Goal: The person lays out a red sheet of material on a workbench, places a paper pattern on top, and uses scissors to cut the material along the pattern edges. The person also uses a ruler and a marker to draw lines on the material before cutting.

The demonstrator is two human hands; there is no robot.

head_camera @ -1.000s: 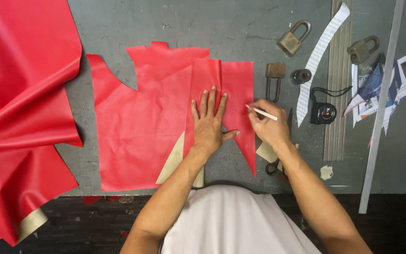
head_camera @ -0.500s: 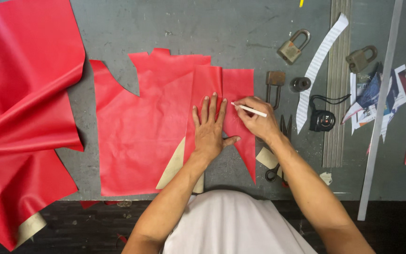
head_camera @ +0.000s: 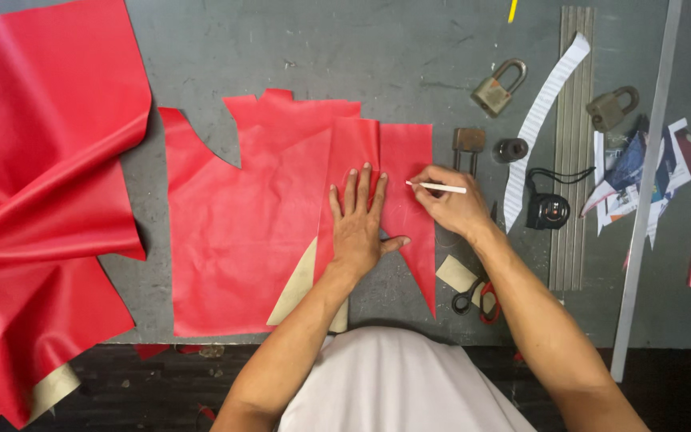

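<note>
A cut piece of red leather [head_camera: 257, 232] lies flat on the grey table [head_camera: 361, 48]. On its right part rests a narrower red pattern-shaped piece [head_camera: 405, 152]. My left hand [head_camera: 359, 224] presses flat on that piece, fingers spread. My right hand [head_camera: 449, 204] holds a thin white marking pen [head_camera: 437, 186], its tip touching the red piece just right of my left fingertips. A beige underside [head_camera: 297, 284] of the material shows near my left wrist.
A big rumpled red hide [head_camera: 41, 200] fills the left side. Two padlocks [head_camera: 496, 88] [head_camera: 611, 108], a tape measure [head_camera: 549, 210], metal rulers [head_camera: 576, 144], a long bar [head_camera: 645, 192], scissors [head_camera: 473, 298], a white paper strip [head_camera: 537, 120] and papers [head_camera: 633, 172] lie to the right.
My right hand has moved the pen leftward and upward along the red piece toward my left fingertips. My left hand stays pressed in place.
</note>
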